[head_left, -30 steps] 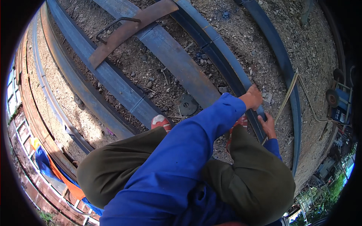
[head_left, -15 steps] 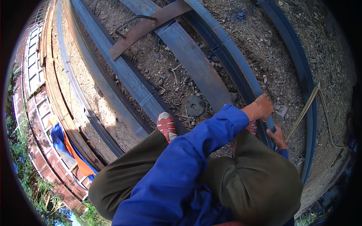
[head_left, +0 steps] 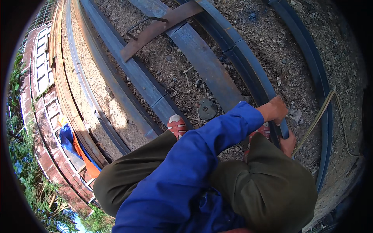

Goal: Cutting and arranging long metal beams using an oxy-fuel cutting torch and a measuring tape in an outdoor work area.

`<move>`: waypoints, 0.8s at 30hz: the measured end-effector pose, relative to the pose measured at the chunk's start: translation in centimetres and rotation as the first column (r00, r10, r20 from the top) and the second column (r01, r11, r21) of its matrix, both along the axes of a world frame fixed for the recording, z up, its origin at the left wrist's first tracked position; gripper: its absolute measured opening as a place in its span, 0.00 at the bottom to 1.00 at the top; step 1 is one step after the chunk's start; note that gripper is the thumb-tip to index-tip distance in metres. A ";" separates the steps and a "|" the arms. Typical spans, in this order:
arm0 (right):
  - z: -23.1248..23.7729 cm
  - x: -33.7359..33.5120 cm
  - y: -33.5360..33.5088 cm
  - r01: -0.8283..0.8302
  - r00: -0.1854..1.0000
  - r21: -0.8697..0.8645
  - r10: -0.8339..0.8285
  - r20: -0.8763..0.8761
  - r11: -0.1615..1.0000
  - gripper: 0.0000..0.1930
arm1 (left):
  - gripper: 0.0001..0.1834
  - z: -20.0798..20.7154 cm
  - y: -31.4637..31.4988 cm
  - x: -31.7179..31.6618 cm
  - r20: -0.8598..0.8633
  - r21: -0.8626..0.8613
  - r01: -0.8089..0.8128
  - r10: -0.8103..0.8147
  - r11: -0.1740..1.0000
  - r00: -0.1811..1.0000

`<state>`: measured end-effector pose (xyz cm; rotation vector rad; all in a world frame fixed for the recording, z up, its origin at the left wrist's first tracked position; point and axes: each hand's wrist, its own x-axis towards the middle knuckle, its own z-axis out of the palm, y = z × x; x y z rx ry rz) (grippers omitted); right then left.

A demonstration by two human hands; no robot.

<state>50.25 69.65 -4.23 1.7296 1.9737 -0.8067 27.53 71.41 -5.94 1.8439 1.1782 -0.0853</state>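
Note:
A long blue-grey steel angle bar runs from the far middle down toward my right knee. My left hand is closed over its upper edge, with the arm reaching across my body in a blue sleeve. Just nearer to me, my right hand is closed around the same bar close to its near end; some of its fingers are hidden behind the steel. A rusty flat plate with a bent-rod handle lies across the bars further off.
Several more steel bars lie lengthwise on gravelly soil. A round disc rests on the ground by my red shoe. To the right, a yellowish rope drapes over another dark bar. Blue and orange cloth lies at left.
The view has shifted a little, so the scene sits slightly further right. Both hands stay on the bar, and the right hand's grip at the near end has changed slightly.

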 end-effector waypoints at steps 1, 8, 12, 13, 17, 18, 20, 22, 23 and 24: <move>0.0 -0.2 -0.2 0.004 1.000 0.019 -0.004 0.003 1.000 0.23 | 0.31 -0.2 -0.2 0.0 -0.006 0.013 -0.021 0.021 1.000 1.000; -1.9 1.7 -0.6 0.019 0.995 0.159 -0.034 0.097 0.987 0.27 | 0.28 -0.3 0.3 0.0 0.018 0.020 -0.015 0.015 1.000 1.000; -1.8 1.1 -1.1 0.020 0.983 0.155 -0.047 0.177 0.988 0.30 | 0.29 -0.6 -0.2 0.0 0.008 0.026 -0.024 0.024 0.999 1.000; -1.7 0.9 -1.4 0.026 0.980 0.159 -0.056 0.190 0.987 0.30 | 0.29 -0.8 -0.5 0.0 0.022 0.029 -0.016 0.016 0.999 1.000; -1.7 0.6 -2.3 -0.004 0.969 0.260 -0.061 0.241 0.966 0.31 | 0.32 -1.2 -1.6 0.0 0.004 0.152 -0.039 0.039 0.988 0.999; -1.6 0.5 -2.1 0.013 0.965 0.246 -0.077 0.249 0.969 0.31 | 0.31 -1.1 -1.5 0.0 0.004 0.146 -0.038 0.038 0.988 0.999; -2.0 1.2 -2.0 0.008 0.961 0.272 -0.082 0.265 0.962 0.31 | 0.28 -0.9 -1.1 0.0 0.026 0.121 -0.020 0.017 0.992 1.000; -1.8 1.6 -1.5 -0.007 0.956 0.278 -0.074 0.283 0.960 0.31 | 0.27 -0.6 -0.9 -0.1 0.048 0.128 -0.028 0.022 0.991 0.999; -1.7 1.1 -1.4 -0.028 0.957 0.284 -0.056 0.286 0.958 0.31 | 0.27 -0.6 -0.8 -0.2 0.056 0.135 -0.045 0.038 0.990 0.998; -1.3 0.9 -1.9 -0.043 0.942 0.303 -0.062 0.330 0.952 0.31 | 0.26 -0.5 -1.2 0.0 0.045 0.160 -0.056 0.049 0.986 0.998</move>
